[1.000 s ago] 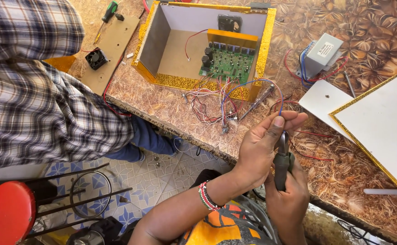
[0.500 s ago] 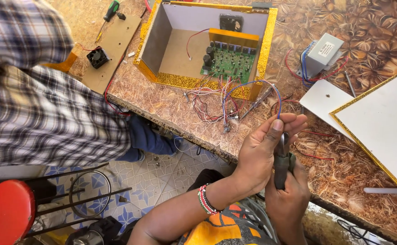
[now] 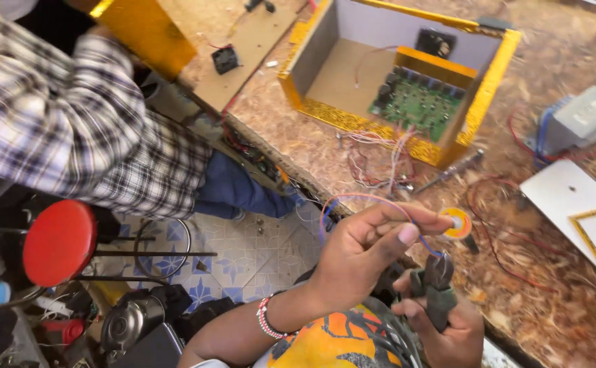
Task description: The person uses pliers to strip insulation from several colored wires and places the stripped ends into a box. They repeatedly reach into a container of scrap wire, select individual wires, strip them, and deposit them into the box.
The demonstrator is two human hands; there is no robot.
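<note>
My left hand pinches a thin blue and red wire between thumb and fingers; the wire loops up and over to the jaws of the dark-handled cutters. My right hand grips those cutters just below and right of the left hand, jaws pointing up at the wire. Both hands hover at the near edge of the patterned brown table. A beaded bracelet is on my left wrist.
An open yellow-rimmed box with a green circuit board sits on the table, loose wires spilling out. A grey transformer, white panels, a solder spool and a small black fan lie around. A person in a plaid shirt sits left, beside a red stool.
The view has tilted down and closer. My left hand has lifted off the cutters and now holds the wire out above them. The plaid-shirted person has leaned toward the table.
</note>
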